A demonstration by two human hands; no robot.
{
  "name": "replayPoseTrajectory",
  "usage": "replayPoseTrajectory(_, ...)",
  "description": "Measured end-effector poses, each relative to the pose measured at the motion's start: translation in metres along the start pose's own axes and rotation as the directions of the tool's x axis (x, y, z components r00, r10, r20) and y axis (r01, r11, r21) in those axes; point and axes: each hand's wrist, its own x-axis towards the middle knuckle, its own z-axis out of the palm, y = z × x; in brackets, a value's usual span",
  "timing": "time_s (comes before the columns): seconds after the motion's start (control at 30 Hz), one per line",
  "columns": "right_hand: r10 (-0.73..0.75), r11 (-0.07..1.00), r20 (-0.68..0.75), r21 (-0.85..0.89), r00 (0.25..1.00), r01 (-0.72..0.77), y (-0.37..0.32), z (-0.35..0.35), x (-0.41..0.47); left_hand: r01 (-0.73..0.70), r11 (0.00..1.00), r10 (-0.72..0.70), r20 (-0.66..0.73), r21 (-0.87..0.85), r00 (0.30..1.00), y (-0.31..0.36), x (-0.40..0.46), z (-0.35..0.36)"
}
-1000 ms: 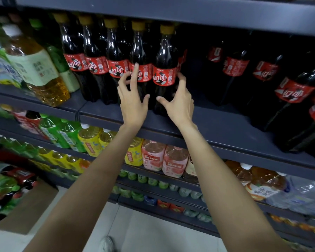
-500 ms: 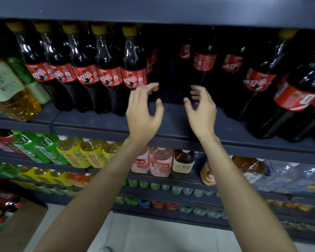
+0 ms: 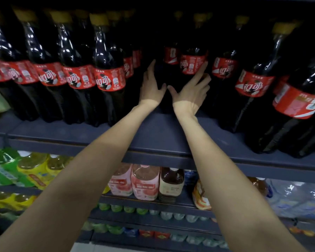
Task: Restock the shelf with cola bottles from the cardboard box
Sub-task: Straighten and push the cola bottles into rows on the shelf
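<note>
Dark cola bottles with red labels and yellow caps fill the upper shelf (image 3: 153, 135). A front row (image 3: 109, 77) stands at the left and larger bottles (image 3: 251, 84) at the right. Between them is a gap with more cola bottles (image 3: 192, 63) set deep at the back. Both my arms reach into that gap. My left hand (image 3: 151, 88) lies with straight fingers against the left side of a dark back bottle. My right hand (image 3: 191, 91) has its fingers spread, the tips touching the red label of a back bottle. The cardboard box is out of view.
Below the cola shelf stand green and yellow drink bottles (image 3: 31, 170) at the left, pink bottles (image 3: 144, 182) and a brown one (image 3: 171, 184) in the middle, and water packs (image 3: 298, 200) at the right. Lower shelves hold small bottles (image 3: 127, 210).
Both hands have left the front cola row at the left and moved right and deeper into the gap, now touching the back bottles. The view has swung right and the box has dropped out.
</note>
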Motion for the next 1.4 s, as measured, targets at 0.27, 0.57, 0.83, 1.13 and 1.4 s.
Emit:
replayPoseTrajectory(0.27, -0.114, 0.981, -0.045, 0.154, 0.992, 0.120, 0.017, -0.003, 0.012, -0.016, 0.990, 0.018, 0.016, -0.141, 1.000, -0.004, 0.045, 0.039)
replayPoseTrajectory(0.57, -0.157, 0.981, 0.048, 0.124, 0.986, 0.150, 0.019, -0.017, 0.013, -0.035, 0.999, 0.035, -0.042, -0.007, 0.998, -0.001, 0.041, 0.028)
replayPoseTrajectory(0.83, -0.194, 0.976, 0.087, 0.118, 0.977, 0.183, 0.019, -0.018, 0.016, -0.191, 0.948, 0.210, -0.047, 0.255, 0.977, -0.009, 0.029, 0.021)
replayPoseTrajectory(1.13, -0.201, 0.970, 0.160, 0.172, 0.967, 0.173, 0.020, -0.017, 0.023, -0.365, 0.666, 0.490, -0.013, 0.650, 0.872, -0.024, 0.022, 0.027)
replayPoseTrajectory(1.4, -0.201, 0.966, 0.178, 0.199, 0.963, 0.165, 0.020, -0.017, 0.025, -0.213, 0.804, 0.288, -0.049, 0.554, 0.956, -0.020, 0.017, 0.027)
